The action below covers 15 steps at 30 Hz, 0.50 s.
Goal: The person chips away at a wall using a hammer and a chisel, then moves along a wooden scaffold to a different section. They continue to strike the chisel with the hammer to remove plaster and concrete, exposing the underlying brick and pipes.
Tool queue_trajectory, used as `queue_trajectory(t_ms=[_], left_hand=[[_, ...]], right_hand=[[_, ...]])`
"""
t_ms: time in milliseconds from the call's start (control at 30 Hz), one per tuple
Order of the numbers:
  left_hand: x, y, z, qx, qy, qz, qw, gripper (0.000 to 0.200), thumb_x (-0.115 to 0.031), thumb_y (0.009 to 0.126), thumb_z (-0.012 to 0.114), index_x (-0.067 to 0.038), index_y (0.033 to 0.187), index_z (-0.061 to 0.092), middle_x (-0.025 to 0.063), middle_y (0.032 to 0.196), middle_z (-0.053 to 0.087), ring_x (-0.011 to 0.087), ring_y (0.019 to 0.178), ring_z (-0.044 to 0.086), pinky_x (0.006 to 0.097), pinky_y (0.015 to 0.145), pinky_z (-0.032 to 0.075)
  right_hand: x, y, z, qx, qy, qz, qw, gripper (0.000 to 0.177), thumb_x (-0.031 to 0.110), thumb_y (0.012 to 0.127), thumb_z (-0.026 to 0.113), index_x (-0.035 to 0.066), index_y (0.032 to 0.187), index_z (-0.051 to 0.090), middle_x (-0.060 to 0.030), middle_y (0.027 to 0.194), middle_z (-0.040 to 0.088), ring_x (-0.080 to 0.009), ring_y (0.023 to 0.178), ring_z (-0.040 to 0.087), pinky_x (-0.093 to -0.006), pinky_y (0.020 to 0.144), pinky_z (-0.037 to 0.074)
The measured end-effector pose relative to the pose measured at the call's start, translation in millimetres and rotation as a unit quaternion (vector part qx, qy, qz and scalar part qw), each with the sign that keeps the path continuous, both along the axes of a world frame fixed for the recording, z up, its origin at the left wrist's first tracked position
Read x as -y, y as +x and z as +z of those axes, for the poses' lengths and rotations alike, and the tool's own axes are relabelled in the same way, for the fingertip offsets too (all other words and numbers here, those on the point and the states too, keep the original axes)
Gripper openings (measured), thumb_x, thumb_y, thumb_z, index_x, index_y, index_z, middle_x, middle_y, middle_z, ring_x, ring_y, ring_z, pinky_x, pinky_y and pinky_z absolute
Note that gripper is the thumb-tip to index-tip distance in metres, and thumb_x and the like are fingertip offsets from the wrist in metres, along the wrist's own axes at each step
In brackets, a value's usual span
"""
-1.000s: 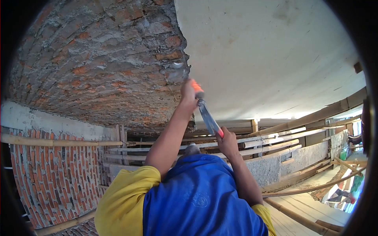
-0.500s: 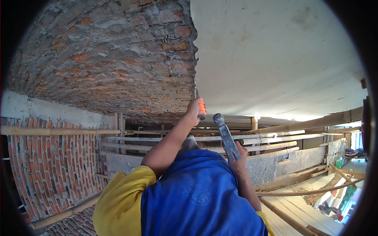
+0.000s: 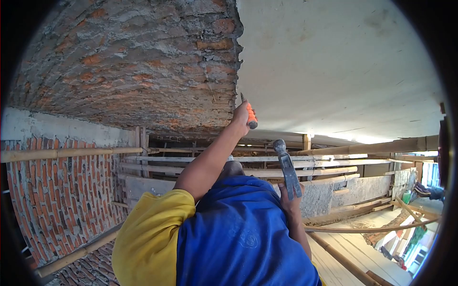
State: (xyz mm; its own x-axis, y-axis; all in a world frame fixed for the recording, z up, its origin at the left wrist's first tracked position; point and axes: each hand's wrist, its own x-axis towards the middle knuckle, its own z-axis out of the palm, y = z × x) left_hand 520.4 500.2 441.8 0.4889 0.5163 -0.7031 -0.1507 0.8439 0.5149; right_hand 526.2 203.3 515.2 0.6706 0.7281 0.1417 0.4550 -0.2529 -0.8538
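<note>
Both closed, left hand point(image 3: 241, 116) grips a chisel point(image 3: 252, 116), right hand point(image 3: 290, 202) a hammer point(image 3: 288, 170).

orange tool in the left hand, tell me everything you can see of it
The orange tool has a bright, ridged grip with a dark, rounded butt. A thin, dark, metal-looking shaft pokes out past the left hand, which is closed around the grip and hides part of it. It slants in the picture, shaft up, butt down, near where brick meets pale surface. Whether its tip touches either, I can't tell.
</note>
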Motion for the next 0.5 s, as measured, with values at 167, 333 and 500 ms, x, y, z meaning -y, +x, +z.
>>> queue_trajectory(t_ms=[167,333,500], left_hand=[[-26.7,14.7,-19.8,-0.01,0.001,-0.001,1.0,0.028,-0.038,0.097,0.043,-0.011,0.09,0.047,0.0035,0.072,0.051,0.0137,0.059,0.052,0.0295,0.048,0.047],[-38.5,15.1,-27.5,0.007,-0.007,-0.009,1.0,0.027,-0.037,0.097,0.043,-0.012,0.087,0.046,0.0034,0.071,0.051,0.0139,0.058,0.052,0.0291,0.048,0.046],[-47.1,-7.3,-32.9,0.03,0.018,-0.076,0.996,0.027,-0.036,0.095,0.046,-0.011,0.086,0.047,0.0034,0.07,0.05,0.0138,0.058,0.053,0.03,0.047,0.045]], right_hand=[[3.7,5.3,-12.3,0.038,-0.008,0.011,0.999,0.018,0.013,0.076,0.062,0.002,0.069,0.049,-0.0122,0.056,0.051,-0.0232,0.046,0.049,-0.0322,0.047,0.039],[-9.8,8.5,-3.3,0.125,0.004,0.05,0.991,0.016,0.012,0.08,0.061,0.004,0.071,0.05,-0.0107,0.059,0.051,-0.0262,0.049,0.049,-0.0347,0.047,0.039],[-62.7,11.7,-4.0,0.137,0.209,0.101,0.963,0.018,0.014,0.084,0.063,0.006,0.073,0.052,-0.0096,0.064,0.054,-0.0268,0.051,0.05,-0.0372,0.047,0.039]])
